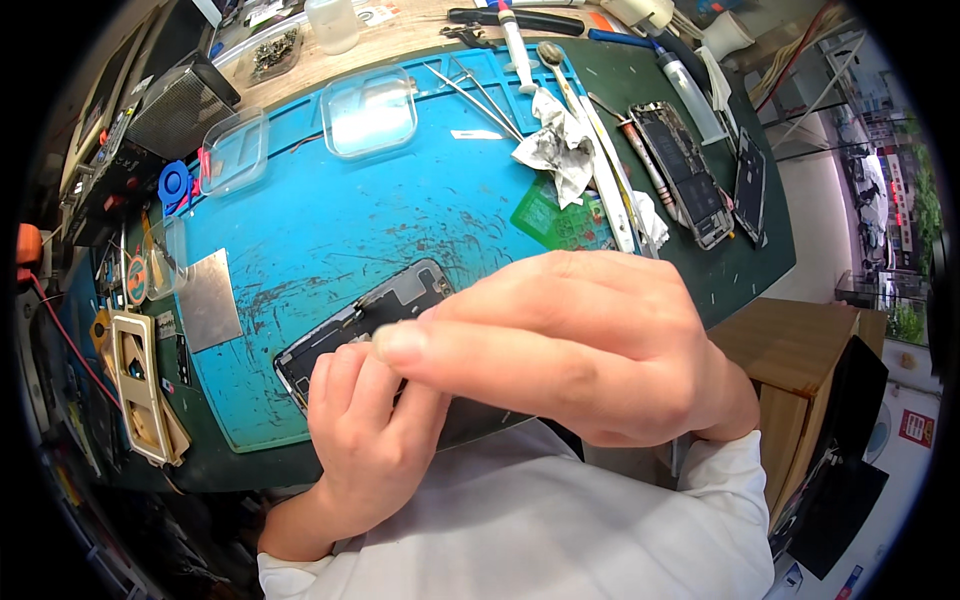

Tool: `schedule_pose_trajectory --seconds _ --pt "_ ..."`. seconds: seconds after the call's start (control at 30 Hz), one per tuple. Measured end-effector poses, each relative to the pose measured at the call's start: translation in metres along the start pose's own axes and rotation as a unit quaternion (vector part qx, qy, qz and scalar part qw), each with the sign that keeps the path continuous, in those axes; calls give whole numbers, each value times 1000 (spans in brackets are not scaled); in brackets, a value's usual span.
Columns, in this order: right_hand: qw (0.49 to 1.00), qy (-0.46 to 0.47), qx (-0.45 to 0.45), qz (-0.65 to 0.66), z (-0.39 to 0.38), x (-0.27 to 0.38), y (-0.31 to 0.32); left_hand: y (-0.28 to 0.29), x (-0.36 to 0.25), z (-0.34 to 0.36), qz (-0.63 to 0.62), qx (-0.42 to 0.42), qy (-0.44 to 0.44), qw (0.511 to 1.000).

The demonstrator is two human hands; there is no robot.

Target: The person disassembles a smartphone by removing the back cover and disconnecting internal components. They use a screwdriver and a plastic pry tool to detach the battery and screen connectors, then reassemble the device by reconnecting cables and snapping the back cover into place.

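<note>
A dark phone part, seemingly a screen assembly with a small flex cable, lies tilted on the blue mat, partly hidden by my hands. My left hand is over its near portion with fingers curled and pressed together; whatever they grip is covered. My right hand crosses above the left one, its index finger and the fingers behind it bent toward the same spot. Its fingertips meet near my left fingers, and I cannot make out what, if anything, is between them.
Clear plastic boxes, tweezers, crumpled tissue and a green board lie along the mat's back. An opened phone and syringe lie right; a metal plate and pale fixture left.
</note>
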State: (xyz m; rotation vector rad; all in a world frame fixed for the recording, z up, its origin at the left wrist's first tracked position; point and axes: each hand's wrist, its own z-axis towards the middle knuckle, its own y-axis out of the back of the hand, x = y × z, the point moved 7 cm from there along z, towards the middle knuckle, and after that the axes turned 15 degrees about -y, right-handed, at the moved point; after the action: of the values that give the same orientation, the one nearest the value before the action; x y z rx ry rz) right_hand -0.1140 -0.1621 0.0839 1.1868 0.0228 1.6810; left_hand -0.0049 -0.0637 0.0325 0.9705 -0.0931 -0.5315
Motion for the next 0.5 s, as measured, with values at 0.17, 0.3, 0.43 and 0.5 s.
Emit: schedule_pose_trajectory --seconds 0.17,0.3,0.43,0.5 --pt "996 -21 49 -70 -1 7 4 -1 -1 -2 3 9 11 1000" --pt "1000 -8 21 -4 -3 1 1 -4 0 -6 -10 9 13 1000" --pt "998 -18 45 -51 -2 5 4 -1 -1 -4 4 22 10 1000" --pt "998 1 19 -62 -1 3 3 -2 -1 -2 -4 20 7 1000"
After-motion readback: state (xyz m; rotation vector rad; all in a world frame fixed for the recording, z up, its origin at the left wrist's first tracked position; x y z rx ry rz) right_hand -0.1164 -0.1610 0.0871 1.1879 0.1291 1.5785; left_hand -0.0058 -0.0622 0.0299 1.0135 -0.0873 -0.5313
